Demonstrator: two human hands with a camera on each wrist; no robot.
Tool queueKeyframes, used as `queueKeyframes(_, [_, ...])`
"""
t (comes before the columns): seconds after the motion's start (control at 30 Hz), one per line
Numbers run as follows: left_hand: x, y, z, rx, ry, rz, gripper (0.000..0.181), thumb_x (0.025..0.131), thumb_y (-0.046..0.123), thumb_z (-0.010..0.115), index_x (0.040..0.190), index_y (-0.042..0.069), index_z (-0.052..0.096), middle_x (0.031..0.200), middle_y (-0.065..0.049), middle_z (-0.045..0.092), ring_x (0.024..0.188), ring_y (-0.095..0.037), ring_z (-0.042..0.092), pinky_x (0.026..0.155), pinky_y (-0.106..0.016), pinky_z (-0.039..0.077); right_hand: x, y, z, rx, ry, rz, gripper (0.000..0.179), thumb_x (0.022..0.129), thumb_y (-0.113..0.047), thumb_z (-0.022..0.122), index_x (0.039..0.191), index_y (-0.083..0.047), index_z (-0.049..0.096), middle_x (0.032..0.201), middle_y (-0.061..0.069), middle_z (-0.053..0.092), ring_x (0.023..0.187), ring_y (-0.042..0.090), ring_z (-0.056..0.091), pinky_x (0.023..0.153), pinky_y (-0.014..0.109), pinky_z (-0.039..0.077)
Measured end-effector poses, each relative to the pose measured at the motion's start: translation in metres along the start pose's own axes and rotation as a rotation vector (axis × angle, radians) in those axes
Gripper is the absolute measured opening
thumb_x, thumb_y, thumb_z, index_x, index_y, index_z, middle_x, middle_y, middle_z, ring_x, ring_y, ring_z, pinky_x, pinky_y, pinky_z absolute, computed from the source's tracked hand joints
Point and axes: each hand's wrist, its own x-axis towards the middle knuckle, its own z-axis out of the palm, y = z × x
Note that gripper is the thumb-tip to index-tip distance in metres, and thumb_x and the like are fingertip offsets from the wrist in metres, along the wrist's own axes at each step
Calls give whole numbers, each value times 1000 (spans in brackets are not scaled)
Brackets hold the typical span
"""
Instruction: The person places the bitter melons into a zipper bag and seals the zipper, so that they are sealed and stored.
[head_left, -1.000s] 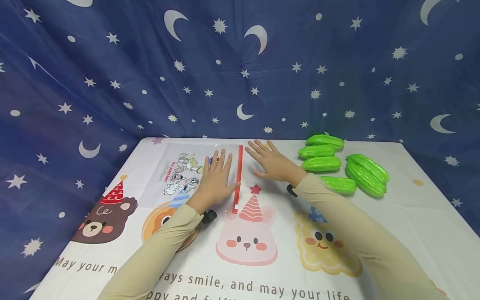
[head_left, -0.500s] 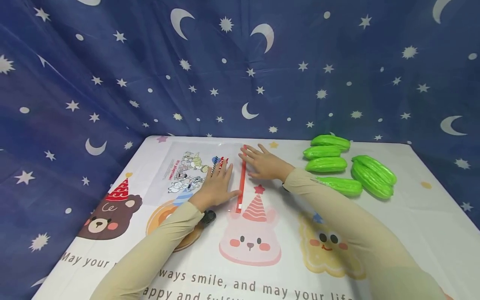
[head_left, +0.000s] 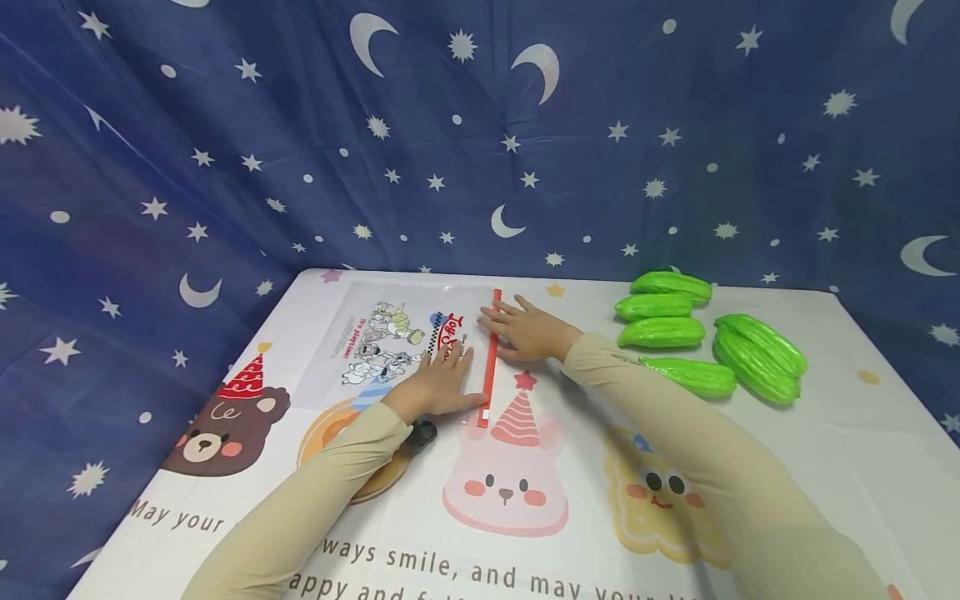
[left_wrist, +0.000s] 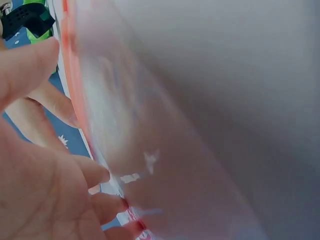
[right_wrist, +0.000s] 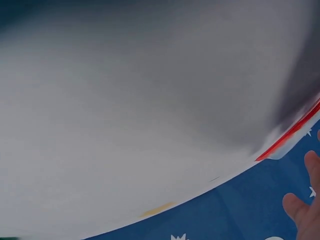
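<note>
While drawing the left hand (head_left: 433, 390), fingers parted, back over the clear bag (head_left: 397, 346) beneath, uncovering red lettering (head_left: 452, 325) past the fingertips, now reaching across the red strip (head_left: 489, 375) with the right hand (head_left: 534, 331) likewise spread.

A dark blue cloth (head_left: 300, 125) printed with pale moons, stars and dots hangs behind the table and along its left side. The white tablecloth (head_left: 847, 475) carries cartoon prints: a brown bear (head_left: 225, 446) in a red party hat (head_left: 246, 380) at the left, a pink rabbit (head_left: 504, 500) near the middle, and a yellow biscuit (head_left: 630, 467), partly hidden, to its right. Brown lettering (head_left: 450, 567) runs along the near side, and a small yellow star (head_left: 555, 290) sits near the far edge. Toward the far right, three green vegetables (head_left: 654, 307) lie in a row, with a fourth vegetable (head_left: 697, 377) nearer and a pair of vegetables (head_left: 759, 360) side by side farther right.
</note>
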Motion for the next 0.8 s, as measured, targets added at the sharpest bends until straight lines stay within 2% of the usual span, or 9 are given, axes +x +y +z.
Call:
queueKeyframes(0.3, [-1,-4,2,-48,-25,44,86,90,60,43,151,7,13,158,-18,5,145,-38,6,116,-58,9,5,-2,1,-4,6,-25,58,97,-38,42,147,-10,30,154,11,28,143,30,26,115,56,17])
queueKeyframes(0.47, [-7,-3,3,-77,-34,75,85,90,59,44,151,9,13,158,-15,4,146,-36,5,117,-55,9,7,-4,0,-24,26,16,55,97,-31,43,147,-13,30,153,11,30,142,30,29,115,56,19])
queueKeyframes(0.7, [-11,-2,1,-33,-43,106,83,90,61,42,151,13,12,158,-12,5,146,-33,6,118,-51,10,9,-2,-1,-36,44,85,49,96,-26,44,144,-18,38,150,10,35,140,31,33,113,57,23])
queueKeyframes(0.8, [-14,-3,-2,2,-1,134,81,91,58,43,151,13,14,158,-13,9,146,-35,10,118,-51,12,9,0,-2,-21,65,96,47,97,-25,43,143,-18,40,150,9,37,139,30,34,113,57,24])
